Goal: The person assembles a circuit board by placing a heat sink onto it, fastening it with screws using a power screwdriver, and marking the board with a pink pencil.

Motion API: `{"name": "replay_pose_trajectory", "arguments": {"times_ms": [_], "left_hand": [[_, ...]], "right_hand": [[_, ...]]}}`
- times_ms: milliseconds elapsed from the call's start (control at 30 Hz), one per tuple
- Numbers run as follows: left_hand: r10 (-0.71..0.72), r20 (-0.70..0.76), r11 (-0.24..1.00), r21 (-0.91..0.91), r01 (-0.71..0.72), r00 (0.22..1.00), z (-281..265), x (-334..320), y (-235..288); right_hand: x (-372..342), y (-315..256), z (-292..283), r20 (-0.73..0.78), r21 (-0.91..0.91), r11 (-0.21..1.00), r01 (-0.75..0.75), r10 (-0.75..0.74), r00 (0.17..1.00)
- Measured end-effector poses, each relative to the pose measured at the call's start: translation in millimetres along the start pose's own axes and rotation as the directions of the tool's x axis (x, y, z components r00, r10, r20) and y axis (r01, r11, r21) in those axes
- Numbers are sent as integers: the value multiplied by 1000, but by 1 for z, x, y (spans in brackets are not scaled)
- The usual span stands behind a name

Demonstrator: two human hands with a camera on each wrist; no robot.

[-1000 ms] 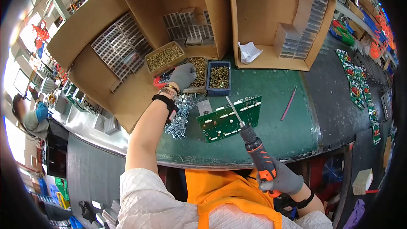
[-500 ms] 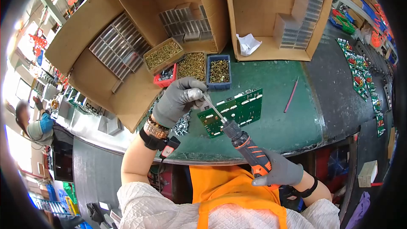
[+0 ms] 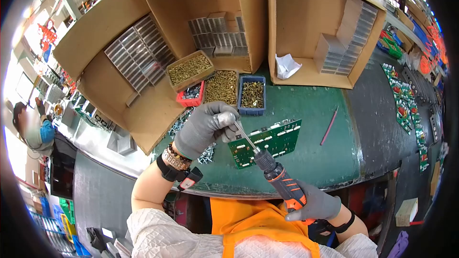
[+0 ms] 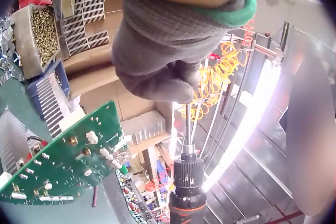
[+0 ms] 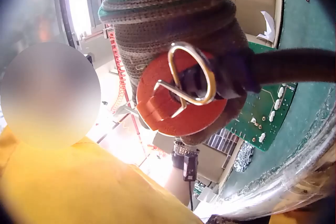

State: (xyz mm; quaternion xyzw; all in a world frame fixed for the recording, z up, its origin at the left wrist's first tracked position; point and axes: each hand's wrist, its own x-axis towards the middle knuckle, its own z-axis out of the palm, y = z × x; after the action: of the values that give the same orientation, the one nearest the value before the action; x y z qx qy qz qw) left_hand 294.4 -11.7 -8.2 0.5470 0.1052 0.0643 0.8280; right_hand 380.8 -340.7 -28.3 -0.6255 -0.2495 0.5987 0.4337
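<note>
My gloved right hand (image 3: 318,203) grips an orange-and-black electric screwdriver (image 3: 285,184), its long bit (image 3: 248,139) angled up and left. My gloved left hand (image 3: 203,130) pinches with thumb and fingers at the bit's tip; the fingers hide the tip and anything small on it. Beyond the bit, a green circuit board (image 3: 279,144) stands tilted on the bench, white connectors along its face. The left wrist view shows the fingertips around the bit's end above the chuck (image 4: 188,174). In the right wrist view, the screwdriver's red end cap (image 5: 152,113) carries a metal hanging loop.
Brass-coloured screws (image 3: 221,87) fill a bin behind the left hand, beside a blue bin (image 3: 252,111) and a red bin (image 3: 190,102). Silver screws (image 3: 208,154) lie loose near the left wrist. Cardboard boxes (image 3: 311,79) hold metal heat sinks. A purple pen-like stick (image 3: 329,125) lies right.
My left hand has come back from over the screw bins to the bit's tip and pinches there. The screwdriver has swung slightly left and down; the board stays standing on the bench.
</note>
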Motion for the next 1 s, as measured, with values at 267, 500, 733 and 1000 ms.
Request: {"name": "replay_pose_trajectory", "arguments": {"times_ms": [267,500,733,1000], "left_hand": [[46,-39,986,165,-39,998,-11,12,0],[-1,-6,987,158,2,1000,-23,24,-10],[-78,-31,973,215,83,996,-18,34,11],[-147,79,921,376,107,986,-19,41,19]], "right_hand": [[16,11,-11,81,164,986,-26,13,997],[22,6,-16,59,93,991,-92,87,994],[26,-4,-24,78,91,994,-56,48,996],[25,9,-33,98,100,993,-60,50,994]]}}
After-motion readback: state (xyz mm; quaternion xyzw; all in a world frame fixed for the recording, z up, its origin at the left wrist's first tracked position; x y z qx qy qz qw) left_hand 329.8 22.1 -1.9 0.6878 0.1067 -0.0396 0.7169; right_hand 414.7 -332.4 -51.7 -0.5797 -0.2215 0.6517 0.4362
